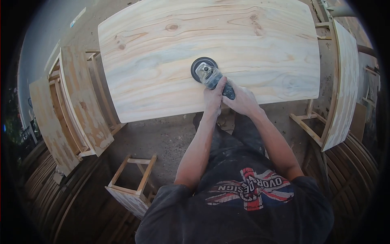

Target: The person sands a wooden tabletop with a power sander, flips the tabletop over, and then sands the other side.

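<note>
Both of my hands grip an angle grinder (211, 76) with a round black disc (196, 70) at its head. The disc lies against a pale wooden tabletop (154, 81) that shows knots and wavy grain. My left hand (213, 99) is closed around the left side of the grinder's body, its thumb along the top. On the other side my right hand (242, 99) wraps the rear of the body. Dust whitens both hands and forearms. The undersides of the fingers are hidden.
Wooden tables with pale, patchy tops stand on edge at the left (83, 101) and right (343, 89). A small wooden frame (134, 175) stands at the lower left, near my body. Curved stacked boards (53, 195) lie behind it. The floor (166, 140) is dusty concrete.
</note>
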The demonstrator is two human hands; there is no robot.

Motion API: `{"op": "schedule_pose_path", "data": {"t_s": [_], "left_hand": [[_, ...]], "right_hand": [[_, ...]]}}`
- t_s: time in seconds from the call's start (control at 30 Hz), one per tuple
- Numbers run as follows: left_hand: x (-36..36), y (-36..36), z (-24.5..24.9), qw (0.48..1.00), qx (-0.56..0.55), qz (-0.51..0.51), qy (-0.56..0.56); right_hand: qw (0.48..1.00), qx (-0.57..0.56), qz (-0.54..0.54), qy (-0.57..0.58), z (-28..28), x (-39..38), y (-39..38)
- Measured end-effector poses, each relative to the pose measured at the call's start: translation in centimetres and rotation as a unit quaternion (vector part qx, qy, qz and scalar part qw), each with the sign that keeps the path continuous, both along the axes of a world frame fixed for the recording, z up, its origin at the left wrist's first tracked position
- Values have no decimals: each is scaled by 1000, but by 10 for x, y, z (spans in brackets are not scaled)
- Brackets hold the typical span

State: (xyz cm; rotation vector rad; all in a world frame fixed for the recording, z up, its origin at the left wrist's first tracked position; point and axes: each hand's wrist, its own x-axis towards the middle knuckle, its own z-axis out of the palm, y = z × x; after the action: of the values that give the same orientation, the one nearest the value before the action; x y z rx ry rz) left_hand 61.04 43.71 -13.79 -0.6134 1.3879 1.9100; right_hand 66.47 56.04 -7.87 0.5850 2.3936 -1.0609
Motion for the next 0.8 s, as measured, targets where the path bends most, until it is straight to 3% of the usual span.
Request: {"op": "schedule_pose_path", "data": {"t_s": [0.23,0.33,0.47,0.6,0.73,0.8], "left_hand": [[36,93,3,992,-18,-127,-22],[62,148,-9,976,-36,-214,36],[78,185,13,955,-66,-272,95],[58,158,19,962,-69,-261,47],[12,66,7,995,-20,-92,15],[-16,9,2,997,-29,-65,-4]], "right_hand": [[994,-7,-108,15,-6,71,88],[982,-14,-176,72,-24,106,120],[968,-39,-240,59,-34,141,142],[955,-100,-273,62,-35,122,119],[970,-185,-142,74,-31,51,54],[971,-199,-106,75,-42,15,8]]}}
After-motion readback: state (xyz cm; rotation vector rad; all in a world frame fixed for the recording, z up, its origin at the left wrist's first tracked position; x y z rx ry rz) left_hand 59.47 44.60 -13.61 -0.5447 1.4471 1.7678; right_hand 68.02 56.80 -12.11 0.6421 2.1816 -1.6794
